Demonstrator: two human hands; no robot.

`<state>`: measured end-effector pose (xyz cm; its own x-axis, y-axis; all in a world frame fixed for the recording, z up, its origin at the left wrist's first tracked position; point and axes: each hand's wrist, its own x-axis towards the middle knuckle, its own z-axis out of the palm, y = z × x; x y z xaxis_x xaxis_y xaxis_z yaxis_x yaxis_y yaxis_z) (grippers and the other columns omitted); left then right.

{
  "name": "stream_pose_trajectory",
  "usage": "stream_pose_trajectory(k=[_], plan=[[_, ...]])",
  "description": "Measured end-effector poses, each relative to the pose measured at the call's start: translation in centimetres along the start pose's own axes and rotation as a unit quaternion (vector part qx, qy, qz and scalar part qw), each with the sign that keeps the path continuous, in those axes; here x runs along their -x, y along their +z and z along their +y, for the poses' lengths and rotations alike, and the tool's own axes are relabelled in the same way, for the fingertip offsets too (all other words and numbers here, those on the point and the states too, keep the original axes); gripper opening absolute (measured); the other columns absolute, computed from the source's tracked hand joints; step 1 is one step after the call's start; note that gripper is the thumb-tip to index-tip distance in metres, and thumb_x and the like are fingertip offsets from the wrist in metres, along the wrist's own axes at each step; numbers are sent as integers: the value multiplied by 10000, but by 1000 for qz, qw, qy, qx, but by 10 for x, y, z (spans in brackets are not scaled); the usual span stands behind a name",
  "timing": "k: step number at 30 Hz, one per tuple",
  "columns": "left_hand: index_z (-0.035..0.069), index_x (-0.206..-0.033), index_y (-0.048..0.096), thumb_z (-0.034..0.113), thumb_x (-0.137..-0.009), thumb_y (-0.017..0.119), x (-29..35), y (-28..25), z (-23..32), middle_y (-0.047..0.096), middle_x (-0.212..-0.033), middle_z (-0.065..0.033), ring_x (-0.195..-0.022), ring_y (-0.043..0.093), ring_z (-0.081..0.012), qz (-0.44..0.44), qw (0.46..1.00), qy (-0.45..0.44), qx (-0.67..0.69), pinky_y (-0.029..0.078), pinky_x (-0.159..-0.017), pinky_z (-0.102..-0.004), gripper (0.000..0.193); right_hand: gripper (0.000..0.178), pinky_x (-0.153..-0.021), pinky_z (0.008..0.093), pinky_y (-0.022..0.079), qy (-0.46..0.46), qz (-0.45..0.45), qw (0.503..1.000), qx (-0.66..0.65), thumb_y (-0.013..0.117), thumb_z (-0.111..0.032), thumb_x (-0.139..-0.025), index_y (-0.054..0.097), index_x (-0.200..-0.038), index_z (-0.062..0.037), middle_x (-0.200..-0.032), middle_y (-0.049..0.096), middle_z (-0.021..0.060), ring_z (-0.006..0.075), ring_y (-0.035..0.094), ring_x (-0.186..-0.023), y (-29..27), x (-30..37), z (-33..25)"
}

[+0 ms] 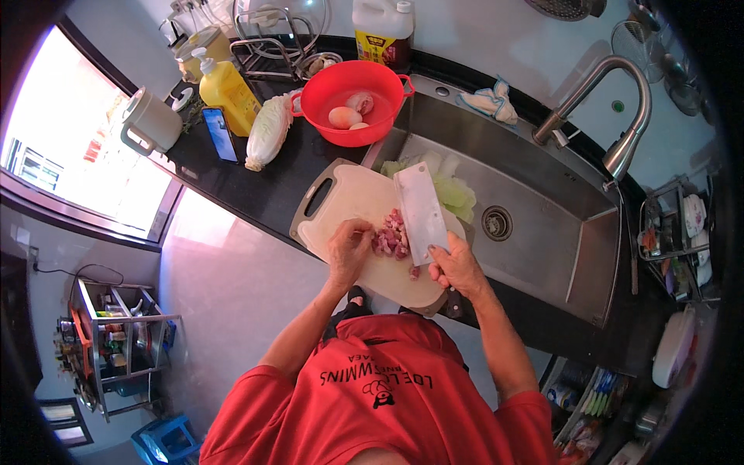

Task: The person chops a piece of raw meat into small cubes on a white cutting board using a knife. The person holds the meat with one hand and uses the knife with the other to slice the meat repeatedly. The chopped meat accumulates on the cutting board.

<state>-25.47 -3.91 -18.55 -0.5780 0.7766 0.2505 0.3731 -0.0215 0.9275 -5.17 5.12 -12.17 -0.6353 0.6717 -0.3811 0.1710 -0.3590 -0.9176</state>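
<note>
My right hand [459, 267] grips the handle of a cleaver [421, 213]. Its broad blade lies along the right side of a heap of chopped reddish meat [390, 235]. At the heap's left edge is my left hand [351, 246], fingers curled and pressed together; whatever may be between them is hidden. Under the meat is a pale cutting board [341, 205] with a grey rim and a handle slot, reaching over the sink's left edge. One small meat piece [414, 272] sits apart, close to my right hand.
Beyond the board stands a red basin [349, 139] with pale rounded pieces inside. A napa cabbage [269, 133], phone [221, 134] and yellow pump bottle [231, 97] are at the left. Loose leaves [453, 194] lie in the steel sink [535, 240], below a curved faucet [632, 85].
</note>
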Motion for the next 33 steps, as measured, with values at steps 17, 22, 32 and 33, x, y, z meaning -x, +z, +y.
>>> stream_pose_trajectory(k=[17, 22, 32, 33], plan=[[94, -1357, 394, 334, -513, 883, 6, 25, 13, 311, -1336, -241, -1179, 416, -401, -52, 963, 97, -244, 423, -957, -468, 1005, 157, -399, 313, 393, -54, 62, 970, 230, 510, -138, -919, 448, -864, -4, -581, 554, 106, 155, 493, -425, -60, 17, -5], [32, -1371, 348, 239, -560, 862, 9, 18, 46, 398, -1207, -209, -1052, 502, -372, -118, 940, -37, -318, 450, -905, -426, 982, 173, -593, 534, 440, -134, 90, 865, 476, 517, -141, -891, 419, -905, 1, -661, 599, 243, 430, 597, -648, -63, 13, -2], [38, -1366, 385, 179, -603, 830, -8, 18, 24, 484, -1194, -203, -1100, 517, -351, -161, 961, -19, -224, 429, -950, -398, 895, 129, -640, 568, 469, -129, 46, 839, 527, 471, -63, -843, 405, -923, 13, -676, 589, 291, 489, 602, -708, -19, 17, -4], [39, -1363, 390, 175, -605, 828, -12, 18, 24, 486, -1192, -201, -1101, 517, -349, -171, 961, -18, -217, 430, -950, -395, 887, 124, -639, 570, 468, -127, 44, 841, 524, 472, -60, -842, 406, -919, 11, -670, 586, 291, 489, 601, -705, -15, 16, -4]])
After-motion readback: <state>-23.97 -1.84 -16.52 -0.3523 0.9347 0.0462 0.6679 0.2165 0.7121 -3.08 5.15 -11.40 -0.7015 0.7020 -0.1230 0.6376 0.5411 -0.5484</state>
